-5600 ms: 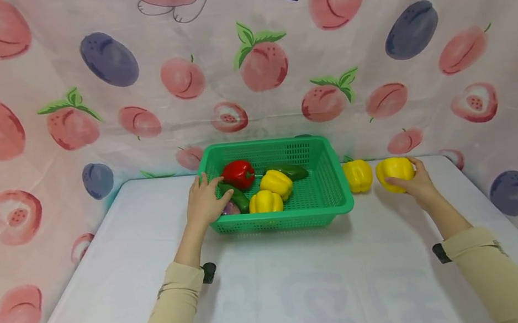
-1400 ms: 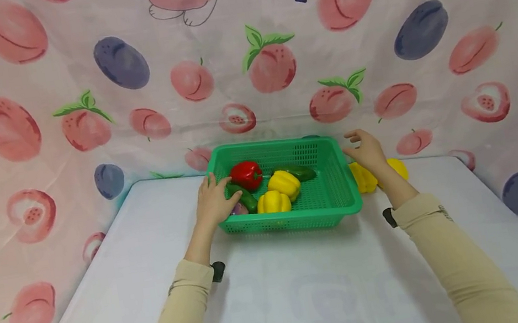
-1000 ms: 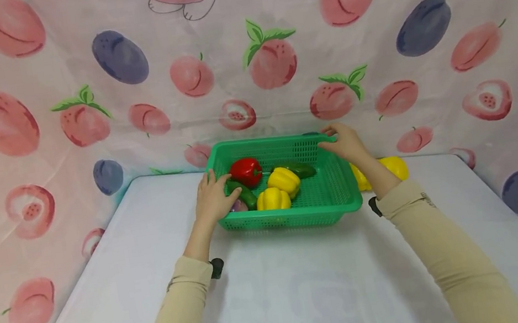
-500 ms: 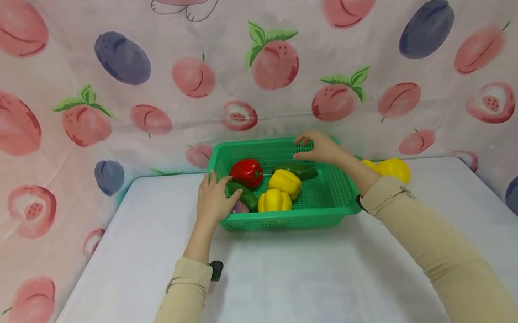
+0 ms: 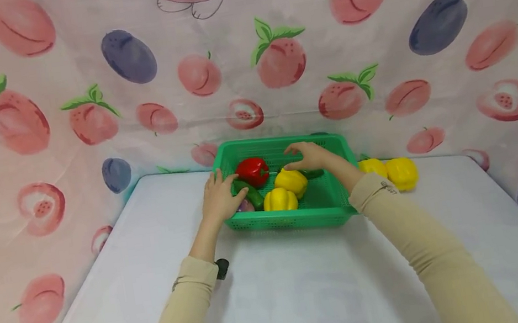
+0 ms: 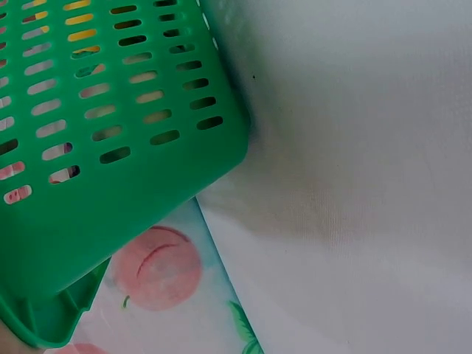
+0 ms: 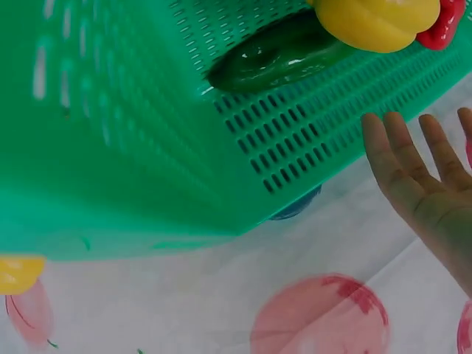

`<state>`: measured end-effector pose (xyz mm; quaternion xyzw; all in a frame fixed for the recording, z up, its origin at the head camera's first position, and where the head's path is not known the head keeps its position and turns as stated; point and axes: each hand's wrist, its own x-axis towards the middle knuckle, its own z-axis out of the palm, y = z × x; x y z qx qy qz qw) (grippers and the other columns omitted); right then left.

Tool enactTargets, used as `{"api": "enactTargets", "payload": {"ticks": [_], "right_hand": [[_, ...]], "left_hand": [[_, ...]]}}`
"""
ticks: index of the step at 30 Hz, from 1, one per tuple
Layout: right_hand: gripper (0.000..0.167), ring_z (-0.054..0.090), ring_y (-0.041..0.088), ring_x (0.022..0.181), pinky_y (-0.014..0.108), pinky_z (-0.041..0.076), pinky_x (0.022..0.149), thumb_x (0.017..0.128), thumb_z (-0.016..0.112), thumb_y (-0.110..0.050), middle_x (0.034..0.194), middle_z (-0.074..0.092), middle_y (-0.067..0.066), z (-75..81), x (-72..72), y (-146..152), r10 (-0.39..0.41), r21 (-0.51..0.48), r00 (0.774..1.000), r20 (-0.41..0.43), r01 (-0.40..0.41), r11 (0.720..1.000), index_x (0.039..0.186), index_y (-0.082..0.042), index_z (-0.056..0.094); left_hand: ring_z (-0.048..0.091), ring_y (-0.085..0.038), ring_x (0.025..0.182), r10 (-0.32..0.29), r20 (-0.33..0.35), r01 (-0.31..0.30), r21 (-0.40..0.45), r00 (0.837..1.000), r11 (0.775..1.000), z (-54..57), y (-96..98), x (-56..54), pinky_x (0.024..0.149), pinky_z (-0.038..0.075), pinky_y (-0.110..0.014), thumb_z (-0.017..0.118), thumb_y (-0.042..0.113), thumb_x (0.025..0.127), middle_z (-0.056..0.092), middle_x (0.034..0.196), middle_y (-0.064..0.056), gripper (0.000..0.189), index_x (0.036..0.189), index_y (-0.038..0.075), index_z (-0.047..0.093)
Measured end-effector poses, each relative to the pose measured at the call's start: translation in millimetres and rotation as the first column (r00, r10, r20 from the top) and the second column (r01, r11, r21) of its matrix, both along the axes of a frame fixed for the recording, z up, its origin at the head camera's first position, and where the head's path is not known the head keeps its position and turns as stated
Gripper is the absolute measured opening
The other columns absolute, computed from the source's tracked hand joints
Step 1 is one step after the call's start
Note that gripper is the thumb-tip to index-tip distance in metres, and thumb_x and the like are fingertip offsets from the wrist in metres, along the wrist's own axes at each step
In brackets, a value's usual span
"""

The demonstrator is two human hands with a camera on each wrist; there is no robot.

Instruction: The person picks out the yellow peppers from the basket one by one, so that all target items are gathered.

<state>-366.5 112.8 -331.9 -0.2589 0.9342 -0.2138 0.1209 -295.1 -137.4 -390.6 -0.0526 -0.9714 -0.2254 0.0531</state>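
My left hand (image 5: 220, 196) rests over the left rim of a green plastic basket (image 5: 293, 221), its fingers and thumb spread. In the left wrist view only a sliver of it shows, under the basket's rim corner. My right hand (image 5: 309, 155) holds nothing and hovers over the back of the basket, fingers spread, thumb tip close above a yellow bell pepper (image 5: 291, 182). Inside the basket also lie a second yellow bell pepper (image 5: 280, 200), a red bell pepper (image 5: 252, 171), a dark green cucumber-like vegetable (image 7: 276, 55), another green vegetable (image 5: 253, 198) and something purple (image 5: 245, 206), partly hidden.
Right of the basket, two more yellow bell peppers (image 5: 402, 173) sit side by side on the white table (image 5: 288, 291); my right arm covers part of one. A fruit-printed cloth (image 5: 161, 42) hangs directly behind the basket and along both sides.
My right hand set a yellow bell pepper down beside another on the table, let go, then moved left over the basket to above the yellow bell pepper inside. My left hand stayed at the rim.
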Motion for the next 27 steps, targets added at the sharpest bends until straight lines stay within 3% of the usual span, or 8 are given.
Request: {"api": "enactTargets", "payload": {"ticks": [6,15,19,27], "right_hand": [[0.055,0.041,0.040,0.129,0.052,0.038,0.105,0.092,0.060,-0.030,0.140,0.042,0.026,-5.2,-8.0,-6.3,0.065,-0.016,0.998,0.019,-0.064,0.998,0.136,-0.001,0.045],[0.053,0.045,0.041,0.124,0.051,0.042,0.101,0.092,0.060,-0.029,0.140,0.042,0.026,-8.2,-18.7,-15.0,0.091,-0.078,0.995,0.051,-0.086,0.993,0.136,-0.002,0.044],[0.055,0.039,0.041,0.130,0.053,0.038,0.104,0.092,0.061,-0.027,0.141,0.040,0.027,-14.7,-27.9,-14.6,0.104,-0.105,0.991,0.079,-0.096,0.990,0.137,-0.002,0.043],[0.059,0.027,0.041,0.137,0.056,0.027,0.111,0.092,0.061,-0.023,0.148,0.030,0.025,-29.2,-35.3,-10.5,0.152,-0.049,0.971,0.186,-0.145,0.988,0.141,-0.001,0.038]], "left_hand": [[0.011,-0.044,0.143,0.015,-0.003,-0.015,-0.003,1.000,1.000,0.9,2.2,-1.0,0.119,0.012,-0.051,0.051,0.042,0.094,0.018,0.152,-0.028,0.055,0.139,0.011,0.047],[0.012,-0.043,0.143,0.020,0.006,-0.020,-0.009,1.000,1.000,-1.2,-1.6,-2.4,0.119,0.012,-0.051,0.051,0.042,0.094,0.019,0.153,-0.028,0.056,0.139,0.011,0.046],[0.011,-0.044,0.144,0.016,0.004,-0.016,0.002,1.000,1.000,-1.5,-1.2,-2.2,0.119,0.012,-0.051,0.051,0.043,0.093,0.018,0.153,-0.028,0.056,0.139,0.011,0.046],[0.012,-0.045,0.143,0.014,-0.001,-0.014,0.012,1.000,1.000,-1.4,2.4,-1.3,0.118,0.012,-0.052,0.052,0.042,0.093,0.019,0.153,-0.028,0.056,0.139,0.011,0.046]]}}
